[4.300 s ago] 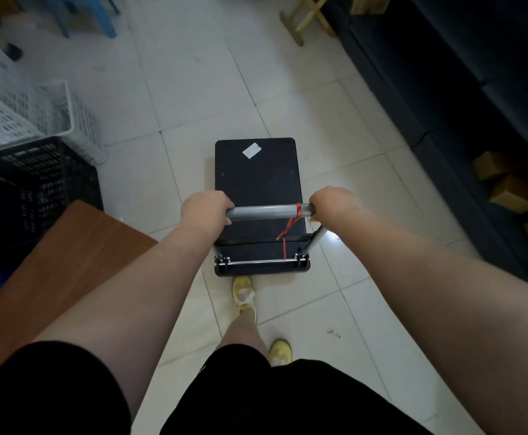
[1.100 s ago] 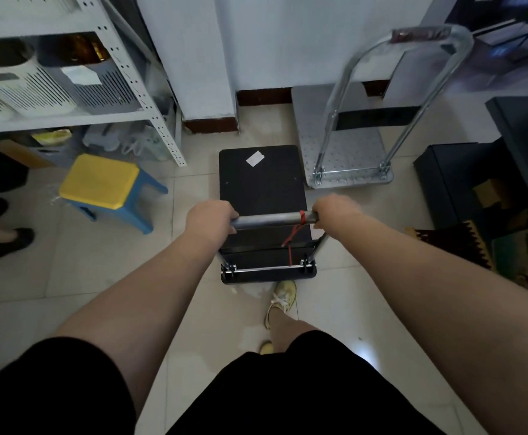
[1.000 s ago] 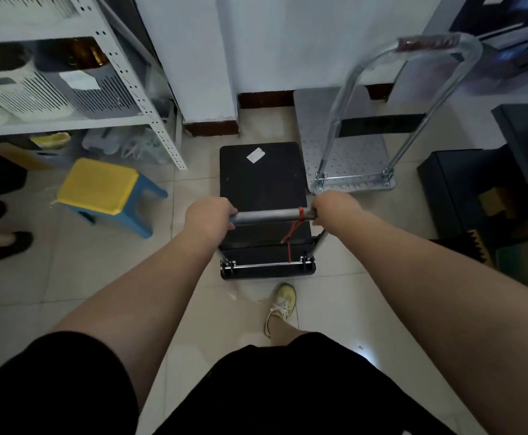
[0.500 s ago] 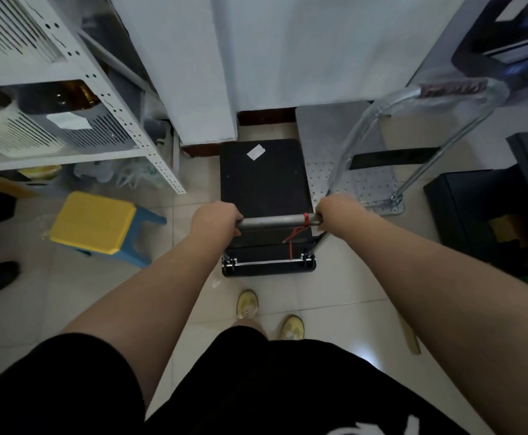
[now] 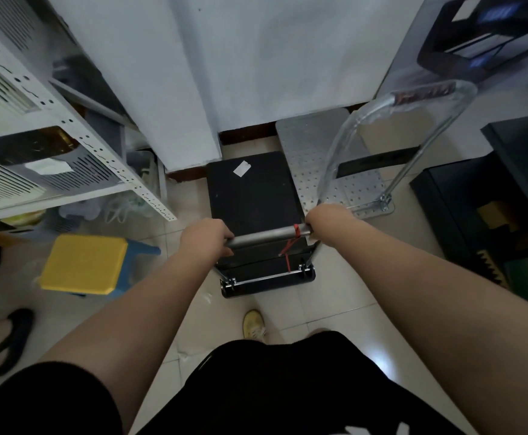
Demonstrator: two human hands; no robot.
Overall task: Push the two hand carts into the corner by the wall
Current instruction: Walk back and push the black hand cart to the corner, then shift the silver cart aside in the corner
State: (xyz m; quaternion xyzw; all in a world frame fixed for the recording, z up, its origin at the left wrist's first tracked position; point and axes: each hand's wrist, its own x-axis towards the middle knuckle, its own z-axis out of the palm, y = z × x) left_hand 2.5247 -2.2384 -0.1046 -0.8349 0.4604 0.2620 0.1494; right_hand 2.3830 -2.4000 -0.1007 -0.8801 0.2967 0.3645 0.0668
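A small black hand cart [image 5: 251,193] with a white sticker stands on the tiled floor, its front edge close to the white wall [image 5: 256,58]. My left hand [image 5: 206,237] and my right hand [image 5: 327,218] both grip its grey handle bar [image 5: 266,235], which has a red string tied near the right end. Directly to its right a larger silver hand cart [image 5: 316,152] with a tall chrome loop handle [image 5: 426,95] is parked against the wall.
A white metal shelf rack [image 5: 68,136] holding boxes stands at the left, with a yellow-topped blue stool [image 5: 84,263] in front of it. Another person's foot in a black shoe [image 5: 8,337] is at the far left. Dark cabinets [image 5: 482,215] line the right side.
I have walked forward pushing the black cart. It has moved from the open floor to a spot beside the silver cart, near the wall.
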